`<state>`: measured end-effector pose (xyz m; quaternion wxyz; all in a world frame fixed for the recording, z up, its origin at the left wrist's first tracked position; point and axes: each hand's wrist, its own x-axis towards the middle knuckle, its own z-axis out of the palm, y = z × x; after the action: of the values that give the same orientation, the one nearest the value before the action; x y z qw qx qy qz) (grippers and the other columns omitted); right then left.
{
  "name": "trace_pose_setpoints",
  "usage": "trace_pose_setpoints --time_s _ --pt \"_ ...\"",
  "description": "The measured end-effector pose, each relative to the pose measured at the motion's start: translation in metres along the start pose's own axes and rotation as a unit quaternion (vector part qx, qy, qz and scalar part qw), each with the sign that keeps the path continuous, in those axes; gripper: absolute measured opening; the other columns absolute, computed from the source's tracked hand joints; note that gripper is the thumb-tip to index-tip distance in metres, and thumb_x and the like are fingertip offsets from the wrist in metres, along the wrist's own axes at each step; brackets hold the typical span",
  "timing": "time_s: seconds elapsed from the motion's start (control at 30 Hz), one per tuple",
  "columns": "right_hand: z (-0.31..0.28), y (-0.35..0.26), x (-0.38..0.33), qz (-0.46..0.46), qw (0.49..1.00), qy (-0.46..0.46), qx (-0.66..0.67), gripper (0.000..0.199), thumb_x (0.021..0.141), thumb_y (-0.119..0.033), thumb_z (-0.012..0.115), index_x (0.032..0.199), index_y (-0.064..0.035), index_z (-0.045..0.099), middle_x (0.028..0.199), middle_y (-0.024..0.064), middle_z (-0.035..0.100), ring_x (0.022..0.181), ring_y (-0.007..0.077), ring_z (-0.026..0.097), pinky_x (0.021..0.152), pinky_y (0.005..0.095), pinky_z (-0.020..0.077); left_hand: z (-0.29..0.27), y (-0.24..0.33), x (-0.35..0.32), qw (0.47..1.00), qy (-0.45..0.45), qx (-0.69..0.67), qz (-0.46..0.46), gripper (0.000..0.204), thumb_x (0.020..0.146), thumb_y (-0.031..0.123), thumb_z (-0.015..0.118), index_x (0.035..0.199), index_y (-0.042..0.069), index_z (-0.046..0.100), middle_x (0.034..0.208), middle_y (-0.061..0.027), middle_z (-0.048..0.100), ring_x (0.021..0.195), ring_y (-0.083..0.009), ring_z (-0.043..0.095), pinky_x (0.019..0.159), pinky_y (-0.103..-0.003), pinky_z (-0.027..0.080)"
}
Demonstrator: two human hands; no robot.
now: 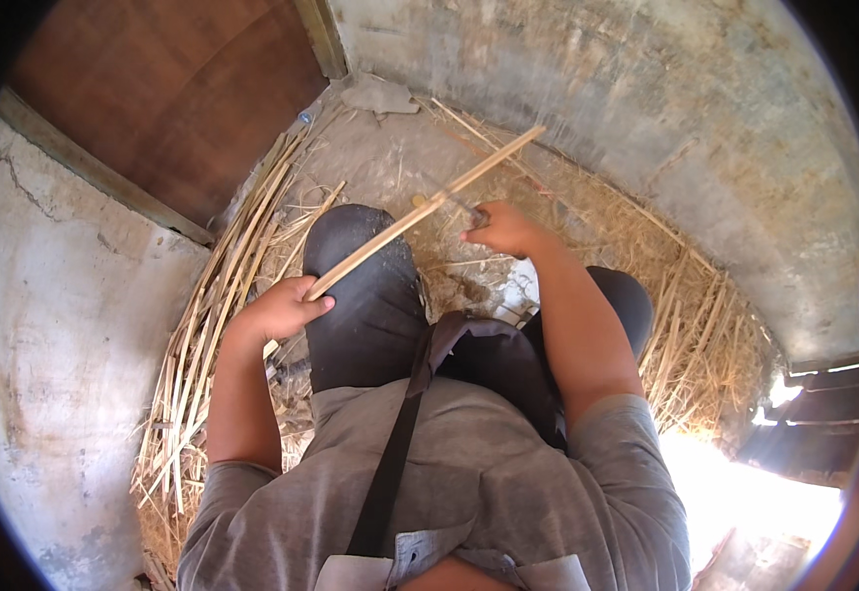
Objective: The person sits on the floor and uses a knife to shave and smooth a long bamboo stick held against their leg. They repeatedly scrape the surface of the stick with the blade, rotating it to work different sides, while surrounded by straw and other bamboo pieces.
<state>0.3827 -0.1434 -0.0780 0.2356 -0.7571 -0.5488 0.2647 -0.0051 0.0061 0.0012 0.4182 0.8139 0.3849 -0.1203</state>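
A long, pale strip of split bamboo or wood (390,232) slants up and to the right across my left knee. My left hand (282,308) is closed round its near end, thumb on top. In my right hand (504,229) is the dark handle of what looks like a knife (470,211). Its thin blade points up and left and meets the strip about two thirds of the way along. Motion or glare makes the blade faint, so its exact shape is hard to tell.
Long split strips (211,305) lie in a pile along the left wall. More strips and shavings (695,325) cover the ground on the right. A flat stone (380,96) sits in the far corner beside a brown door (173,89). A stained wall (646,89) curves behind.
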Motion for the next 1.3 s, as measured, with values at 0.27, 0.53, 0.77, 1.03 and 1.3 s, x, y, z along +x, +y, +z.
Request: trace_pose_setpoints --time_s 0.27,0.53,0.77,1.03,1.3 --pt "-0.006 -0.031 -0.018 -0.047 0.996 -0.033 -0.073 0.068 0.083 -0.045 0.076 0.13 0.0033 0.065 0.121 0.0258 0.069 0.115 0.0412 0.066 0.101 0.044 0.0513 0.003 0.014 -0.005 1.0 0.004 0.02 -0.003 0.037 0.098 0.038 0.071 0.1 0.002 0.064 0.079 -0.0045 0.059 0.072 -0.0158 0.056 0.066 -0.036 0.047" --pt "-0.007 -0.007 0.001 0.065 0.996 -0.06 0.029 0.065 0.082 -0.044 0.077 0.128 0.0016 0.067 0.125 0.0263 0.068 0.121 0.04 0.063 0.104 0.0435 0.05 0.007 0.004 -0.002 0.998 0.036 0.051 0.013 0.036 0.098 0.036 0.07 0.102 0.001 0.064 0.075 -0.0063 0.059 0.067 -0.018 0.056 0.061 -0.037 0.047" --pt "0.004 -0.018 -0.004 -0.018 0.997 -0.059 -0.05 0.067 0.082 -0.044 0.077 0.13 0.0015 0.066 0.132 0.0262 0.065 0.127 0.0394 0.06 0.107 0.0418 0.048 0.007 0.018 0.0 0.997 0.037 0.058 -0.02 0.034 0.099 0.035 0.069 0.099 0.001 0.064 0.081 -0.0101 0.061 0.076 -0.0215 0.057 0.071 -0.039 0.047" --pt "0.002 0.019 0.005 0.095 0.99 -0.054 0.094 0.072 0.084 -0.05 0.077 0.132 0.0029 0.063 0.107 0.0216 0.073 0.108 0.0386 0.068 0.093 0.0514 0.0527 0.009 0.002 0.006 0.996 0.044 0.075 0.011 0.036 0.098 0.037 0.07 0.097 0.001 0.064 0.076 -0.0099 0.06 0.07 -0.0211 0.057 0.065 -0.039 0.048" --pt "0.013 -0.011 -0.011 -0.026 0.998 -0.023 -0.05 0.074 0.079 -0.043 0.081 0.132 0.0041 0.063 0.116 0.0242 0.071 0.11 0.042 0.067 0.096 0.0483 0.0523 0.009 0.011 0.004 0.991 0.074 0.111 0.023 0.039 0.095 0.039 0.071 0.096 0.001 0.064 0.082 -0.0158 0.065 0.075 -0.0288 0.063 0.07 -0.042 0.049"
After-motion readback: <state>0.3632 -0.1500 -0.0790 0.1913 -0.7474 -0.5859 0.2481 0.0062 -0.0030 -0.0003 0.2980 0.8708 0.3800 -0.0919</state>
